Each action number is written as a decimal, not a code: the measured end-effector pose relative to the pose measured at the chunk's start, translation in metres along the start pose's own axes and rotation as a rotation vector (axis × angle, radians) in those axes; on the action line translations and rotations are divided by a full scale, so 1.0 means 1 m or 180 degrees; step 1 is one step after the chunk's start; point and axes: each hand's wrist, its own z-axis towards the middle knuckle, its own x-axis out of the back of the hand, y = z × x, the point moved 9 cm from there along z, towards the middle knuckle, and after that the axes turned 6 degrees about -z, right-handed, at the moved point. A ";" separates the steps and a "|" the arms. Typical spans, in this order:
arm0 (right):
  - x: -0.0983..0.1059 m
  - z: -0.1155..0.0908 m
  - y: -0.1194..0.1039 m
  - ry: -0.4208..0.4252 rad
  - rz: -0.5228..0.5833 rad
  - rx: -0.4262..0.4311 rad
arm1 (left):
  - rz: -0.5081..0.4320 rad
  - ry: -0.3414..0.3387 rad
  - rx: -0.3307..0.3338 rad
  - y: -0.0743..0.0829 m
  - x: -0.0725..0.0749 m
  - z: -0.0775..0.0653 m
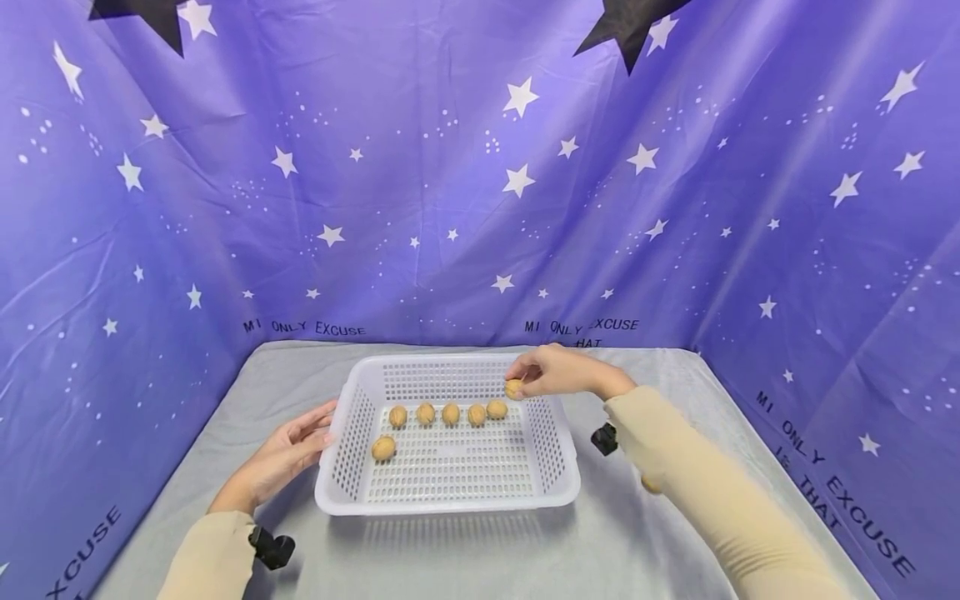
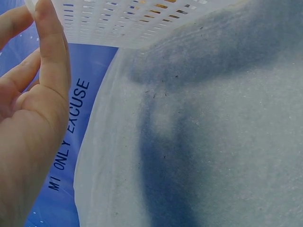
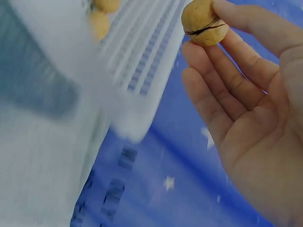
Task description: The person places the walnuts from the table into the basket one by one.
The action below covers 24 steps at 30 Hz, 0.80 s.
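A white perforated plastic basket (image 1: 450,504) stands on the cloth, with several walnuts (image 1: 450,414) in a row along its back and one walnut (image 1: 383,448) nearer its left front. My right hand (image 1: 558,369) pinches another walnut (image 3: 204,22) between thumb and fingertips, above the basket's back right part. A dark crack runs across that walnut's shell in the right wrist view. At the basket's left side, my left hand (image 1: 281,458) holds the rim, which shows between thumb and finger (image 2: 51,52) in the left wrist view.
Grey cloth (image 1: 442,558) covers the table. One more walnut (image 1: 649,484) lies to the right, partly hidden by the right sleeve (image 1: 697,483). A purple curtain (image 1: 420,208) with stars hangs at the back and both sides.
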 end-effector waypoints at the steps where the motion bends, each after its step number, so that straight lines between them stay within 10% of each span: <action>1: -0.004 0.007 -0.005 -0.0045 -0.0005 0.0033 | -0.0001 -0.0006 -0.0011 0.000 0.000 0.000; 24: -0.122 0.106 -0.066 -0.0522 0.0146 0.0212 | -0.0140 -0.0075 -0.0076 0.001 0.000 0.000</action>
